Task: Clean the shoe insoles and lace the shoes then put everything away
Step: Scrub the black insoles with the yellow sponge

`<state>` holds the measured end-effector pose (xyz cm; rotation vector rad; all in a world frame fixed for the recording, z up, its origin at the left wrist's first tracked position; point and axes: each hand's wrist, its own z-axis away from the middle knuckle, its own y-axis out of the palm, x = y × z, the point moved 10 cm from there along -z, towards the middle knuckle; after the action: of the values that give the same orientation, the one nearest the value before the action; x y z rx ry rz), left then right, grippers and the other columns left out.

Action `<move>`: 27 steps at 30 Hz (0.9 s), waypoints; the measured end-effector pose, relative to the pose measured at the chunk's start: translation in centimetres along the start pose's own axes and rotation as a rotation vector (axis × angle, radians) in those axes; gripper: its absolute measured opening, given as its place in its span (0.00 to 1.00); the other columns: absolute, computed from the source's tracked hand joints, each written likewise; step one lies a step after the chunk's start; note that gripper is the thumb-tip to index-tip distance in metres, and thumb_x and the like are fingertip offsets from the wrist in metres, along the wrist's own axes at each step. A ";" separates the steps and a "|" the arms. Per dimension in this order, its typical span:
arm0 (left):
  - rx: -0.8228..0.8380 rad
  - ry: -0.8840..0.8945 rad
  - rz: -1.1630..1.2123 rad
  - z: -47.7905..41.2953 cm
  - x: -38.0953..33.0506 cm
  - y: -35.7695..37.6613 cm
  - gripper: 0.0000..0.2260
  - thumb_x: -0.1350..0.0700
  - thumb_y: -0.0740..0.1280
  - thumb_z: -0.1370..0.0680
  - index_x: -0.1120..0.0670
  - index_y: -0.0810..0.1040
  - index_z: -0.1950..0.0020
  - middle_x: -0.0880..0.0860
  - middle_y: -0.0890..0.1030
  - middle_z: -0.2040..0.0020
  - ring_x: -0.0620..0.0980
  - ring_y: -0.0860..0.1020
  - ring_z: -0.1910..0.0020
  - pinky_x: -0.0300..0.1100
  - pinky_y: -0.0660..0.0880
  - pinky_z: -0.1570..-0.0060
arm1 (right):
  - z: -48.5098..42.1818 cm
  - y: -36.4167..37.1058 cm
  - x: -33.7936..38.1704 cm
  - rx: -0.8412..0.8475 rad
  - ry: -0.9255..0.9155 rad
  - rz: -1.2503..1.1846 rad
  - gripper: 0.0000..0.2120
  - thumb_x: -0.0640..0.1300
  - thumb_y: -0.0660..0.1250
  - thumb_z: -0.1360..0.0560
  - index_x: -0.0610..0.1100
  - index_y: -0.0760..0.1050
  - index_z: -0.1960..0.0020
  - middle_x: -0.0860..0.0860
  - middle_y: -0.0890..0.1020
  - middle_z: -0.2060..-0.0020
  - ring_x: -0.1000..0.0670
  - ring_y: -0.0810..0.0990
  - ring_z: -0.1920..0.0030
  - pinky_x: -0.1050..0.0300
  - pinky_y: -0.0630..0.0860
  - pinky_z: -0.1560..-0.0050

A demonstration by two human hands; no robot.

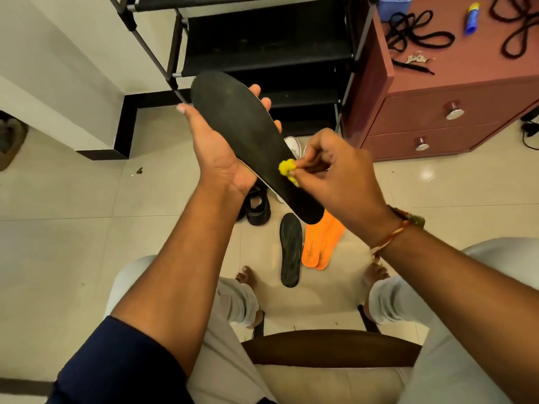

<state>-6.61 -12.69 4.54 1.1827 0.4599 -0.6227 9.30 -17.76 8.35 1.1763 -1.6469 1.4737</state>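
insole [248, 135], black and long, lies held up over the floor in the left hand [215, 153], palm under its middle, fingers curled round the far edge and thumb along the near one. right hand [329, 170] pinches a small yellow wad [287, 167] between fingertips and presses it on the insole near the heel end. judged by its thin edge, the insole is probably light, soft and bendy, so it would flex under rubbing; a hold under the middle, close to the spot being wiped, looks best, with the wad worked in short strokes. its top seems matte, not slippery. on the floor below lie a second black insole [290, 249] and an orange pair [320, 243], just beside each other, with dark sandals [256, 208] near. laces [414, 33] sit on the red cabinet [437, 112], well apart. lacing looks not yet begun.
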 end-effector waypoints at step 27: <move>-0.073 -0.007 0.087 -0.2 0.5 -1.0 0.45 0.25 0.41 0.23 0.58 0.76 0.29 0.55 0.81 0.34 0.55 0.80 0.37 0.54 0.76 0.38 | 1.6 2.8 2.1 0.102 -0.067 -0.056 0.10 0.39 0.75 0.27 0.43 0.74 0.54 0.52 0.85 0.60 0.56 0.85 0.58 0.56 0.83 0.56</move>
<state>-6.91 -12.86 3.44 1.1251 0.4196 -0.5309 6.13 -19.86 8.74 1.3304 -1.5854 1.5125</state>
